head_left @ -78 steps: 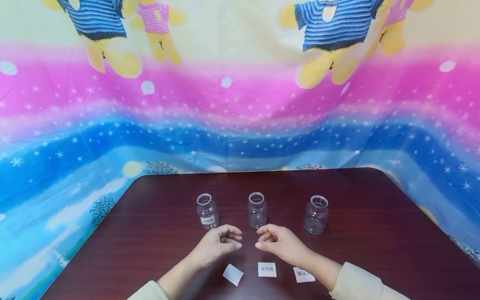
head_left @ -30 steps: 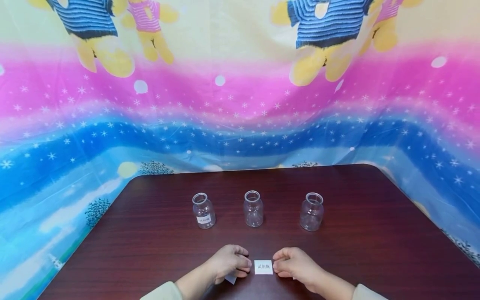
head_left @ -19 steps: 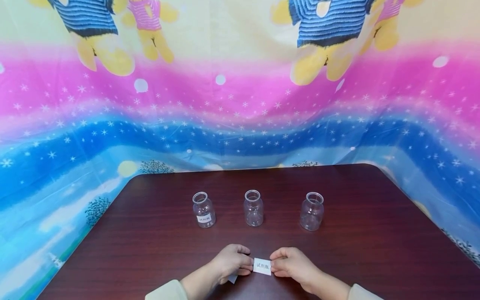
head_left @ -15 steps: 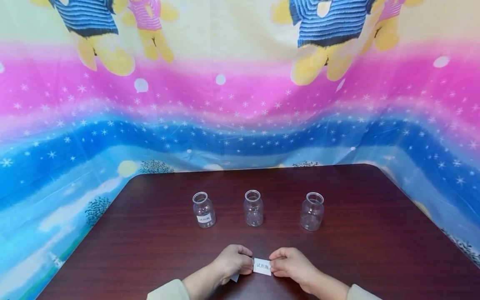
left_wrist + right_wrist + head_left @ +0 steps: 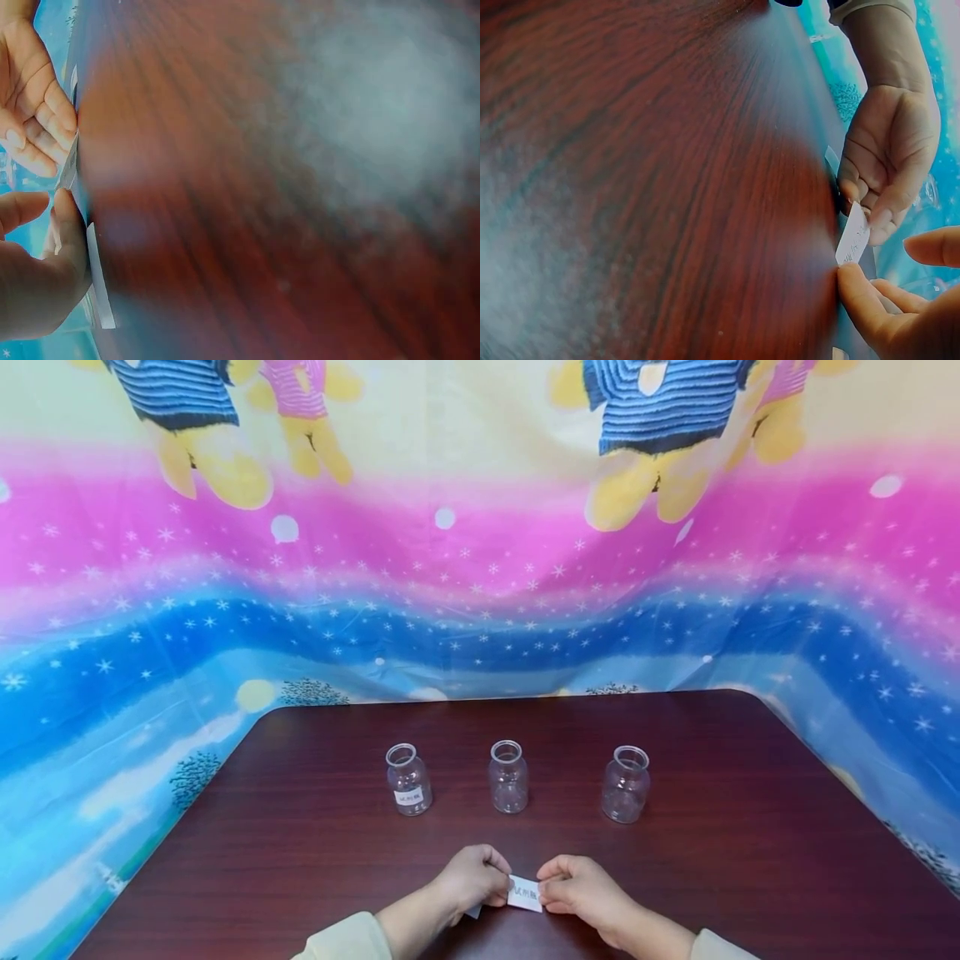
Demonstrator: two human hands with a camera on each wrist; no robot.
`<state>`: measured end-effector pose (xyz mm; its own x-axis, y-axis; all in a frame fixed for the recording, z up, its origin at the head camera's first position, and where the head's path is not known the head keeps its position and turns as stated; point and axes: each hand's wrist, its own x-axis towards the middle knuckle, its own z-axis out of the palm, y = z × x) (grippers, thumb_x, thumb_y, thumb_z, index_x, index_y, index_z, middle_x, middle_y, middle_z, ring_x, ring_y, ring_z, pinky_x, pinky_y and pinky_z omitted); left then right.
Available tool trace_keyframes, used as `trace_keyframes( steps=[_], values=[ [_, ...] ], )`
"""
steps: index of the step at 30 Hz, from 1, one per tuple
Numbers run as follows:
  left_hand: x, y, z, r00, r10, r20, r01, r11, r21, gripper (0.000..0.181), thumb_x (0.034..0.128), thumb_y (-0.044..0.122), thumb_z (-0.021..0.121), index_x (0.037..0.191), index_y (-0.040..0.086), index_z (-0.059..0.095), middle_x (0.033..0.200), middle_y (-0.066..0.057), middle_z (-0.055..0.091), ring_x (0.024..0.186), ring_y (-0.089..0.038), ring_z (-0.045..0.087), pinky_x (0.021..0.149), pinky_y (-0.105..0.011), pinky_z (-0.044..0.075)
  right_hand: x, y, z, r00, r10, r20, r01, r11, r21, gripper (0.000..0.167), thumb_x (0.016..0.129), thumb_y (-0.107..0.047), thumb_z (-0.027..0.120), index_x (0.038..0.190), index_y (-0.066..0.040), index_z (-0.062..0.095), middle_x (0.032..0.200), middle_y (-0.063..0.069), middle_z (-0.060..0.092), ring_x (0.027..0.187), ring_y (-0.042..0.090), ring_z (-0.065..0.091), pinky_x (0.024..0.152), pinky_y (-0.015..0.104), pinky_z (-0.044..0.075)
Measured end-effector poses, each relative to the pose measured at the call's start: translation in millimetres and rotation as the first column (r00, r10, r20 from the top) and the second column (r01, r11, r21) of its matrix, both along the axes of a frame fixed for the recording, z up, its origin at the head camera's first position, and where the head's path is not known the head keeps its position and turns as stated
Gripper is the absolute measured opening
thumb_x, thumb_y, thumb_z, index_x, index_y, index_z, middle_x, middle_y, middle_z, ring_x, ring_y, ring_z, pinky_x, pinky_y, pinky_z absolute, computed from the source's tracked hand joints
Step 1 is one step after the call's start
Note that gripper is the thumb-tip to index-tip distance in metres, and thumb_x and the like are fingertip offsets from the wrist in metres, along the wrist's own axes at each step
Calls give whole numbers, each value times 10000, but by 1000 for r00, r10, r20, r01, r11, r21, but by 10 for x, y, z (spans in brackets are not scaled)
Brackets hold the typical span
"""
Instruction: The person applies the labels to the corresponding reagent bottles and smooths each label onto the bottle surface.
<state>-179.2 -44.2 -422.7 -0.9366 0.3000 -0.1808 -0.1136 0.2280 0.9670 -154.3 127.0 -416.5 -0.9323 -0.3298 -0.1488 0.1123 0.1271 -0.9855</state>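
Observation:
A small white paper label (image 5: 524, 893) with printed characters is tilted between my two hands, low in the middle of the head view. My left hand (image 5: 474, 881) pinches its left edge with thumb and fingertips. At the opposite edge, my right hand (image 5: 581, 892) holds it by the fingertips; the right wrist view shows a fingertip against the label (image 5: 853, 234), with the index finger raised away. Another white label (image 5: 473, 911) lies partly hidden beneath my left hand and shows as a thin strip in the left wrist view.
Beyond the hands, three open clear glass jars stand in a row: the left jar (image 5: 408, 781) wears a matching label, while the middle jar (image 5: 509, 778) and right jar (image 5: 626, 785) are bare. A patterned curtain (image 5: 480, 568) hangs behind the dark wooden table (image 5: 300, 827).
Both hands came down from near the jars to the middle label. It lay flat and is now tilted between their fingers. My left hand has shifted slightly right.

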Motion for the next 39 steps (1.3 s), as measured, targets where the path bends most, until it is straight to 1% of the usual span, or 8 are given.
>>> trace_keyframes(
  steps=[5,13,19,24,27,31,35,39],
  values=[
    [1,22,-3,999,19,-25,-19,1000,11,138,639,-101,563,757,-48,518,623,-52,510,507,-100,495,485,-228,477,-14,-7,-12,1000,-3,-6,3,1000,5,287,746,-9,514,945,190,455,786,73,537,718,179,548,665,348,489],
    [-7,24,-21,999,18,-51,-17,999,27,152,640,-123,557,767,-47,525,625,-31,494,529,-98,486,499,-220,468,-48,-5,-24,1000,0,-6,0,1000,13,295,741,-16,513,951,181,452,752,69,537,673,160,542,632,326,490],
    [-36,-5,28,998,17,-60,-12,997,78,172,642,-127,540,801,-61,527,649,-36,511,557,-106,483,519,-224,453,-87,15,-38,1000,-1,-13,1,1000,17,308,757,-32,516,973,175,445,782,69,549,684,173,549,631,324,491],
    [-46,-28,74,998,23,-50,-17,993,120,164,670,-123,540,827,-79,522,673,-38,510,574,-106,479,535,-231,454,-118,21,-16,1000,5,-29,-6,1000,-23,308,769,-45,517,983,165,452,802,71,551,699,178,549,639,325,491],
    [-50,-36,76,999,26,-32,-22,990,141,159,688,-115,542,841,-79,520,683,-36,498,581,-109,479,546,-238,457,-130,12,-16,999,2,-36,-3,999,-45,294,768,-42,527,976,154,459,795,70,544,694,174,548,633,325,490],
    [-64,-35,87,1000,16,-25,-11,984,180,154,707,-96,543,858,-81,515,682,-26,484,577,-101,472,549,-224,452,-144,-2,-28,999,-11,-32,8,997,-77,277,764,-33,550,961,141,464,778,66,532,672,166,548,609,311,490],
    [-79,-28,118,1000,-1,-29,7,975,223,162,715,-90,540,874,-96,509,683,-17,484,584,-91,467,542,-199,439,-160,-20,-22,1000,-10,-26,7,994,-111,244,768,-28,559,936,121,465,764,63,529,649,163,542,584,285,487],
    [-79,-29,154,999,-5,-42,15,971,239,174,709,-86,541,880,-92,509,691,-14,488,588,-90,461,529,-184,417,-164,-29,1,1000,-20,-20,17,990,-139,200,767,-10,556,900,100,457,738,63,534,621,161,542,558,259,482]
  ],
)
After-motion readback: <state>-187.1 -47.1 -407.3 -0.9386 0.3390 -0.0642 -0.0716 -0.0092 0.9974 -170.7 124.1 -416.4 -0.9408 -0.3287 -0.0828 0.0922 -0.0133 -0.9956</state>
